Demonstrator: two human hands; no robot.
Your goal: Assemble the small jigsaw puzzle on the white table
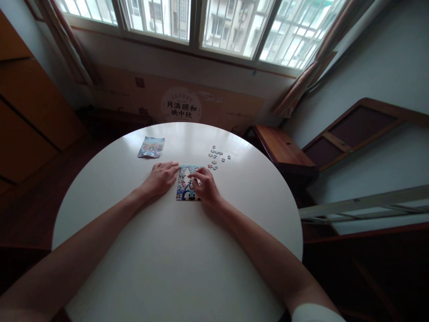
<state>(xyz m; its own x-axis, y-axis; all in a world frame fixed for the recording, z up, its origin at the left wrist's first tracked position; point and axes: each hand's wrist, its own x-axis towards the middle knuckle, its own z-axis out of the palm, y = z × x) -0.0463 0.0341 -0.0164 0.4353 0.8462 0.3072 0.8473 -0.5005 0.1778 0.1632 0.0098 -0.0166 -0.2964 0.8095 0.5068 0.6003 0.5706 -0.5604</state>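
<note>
A small jigsaw puzzle [189,195] with a bright cartoon picture lies on the white round table, partly assembled, with a pale gap in its upper middle. My left hand [163,176] rests flat on the tabletop, its fingertips at the puzzle's upper left edge. Over the right half of the puzzle is my right hand [206,184], thumb and index finger curled close together above the gap. Whatever is between those fingertips is too small to make out. Several loose puzzle pieces [215,156] are scattered beyond my right hand.
A picture sheet or packet [151,147] with similar artwork lies at the back left of the white table [177,259]. Past the table's right edge stands a wooden bench or stool [284,145]. Windows and a printed cardboard panel [231,100] are behind the table.
</note>
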